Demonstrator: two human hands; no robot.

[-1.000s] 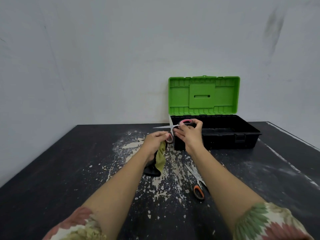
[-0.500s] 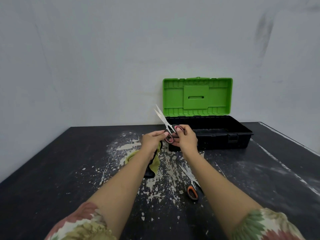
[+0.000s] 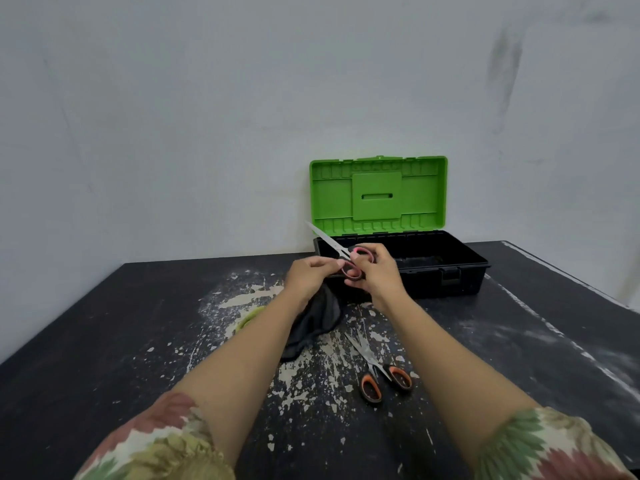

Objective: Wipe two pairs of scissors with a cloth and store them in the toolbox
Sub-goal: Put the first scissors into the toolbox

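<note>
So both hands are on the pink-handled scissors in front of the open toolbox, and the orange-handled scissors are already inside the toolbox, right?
Not quite. The head view shows the orange-handled scissors lying on the table, near the right forearm, not inside the toolbox. The rest holds: the left hand and right hand hold the pink-handled scissors before the open toolbox.

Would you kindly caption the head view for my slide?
Both hands, left and right, hold pink-handled steel scissors before an open green-lidded black toolbox.

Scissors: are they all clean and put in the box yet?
Not yet. The toolbox is open, with no scissors visible inside. Both hands, left hand and right hand, hold the pink scissors, cloth hanging below. The orange scissors lie on the table, still waiting.
</note>
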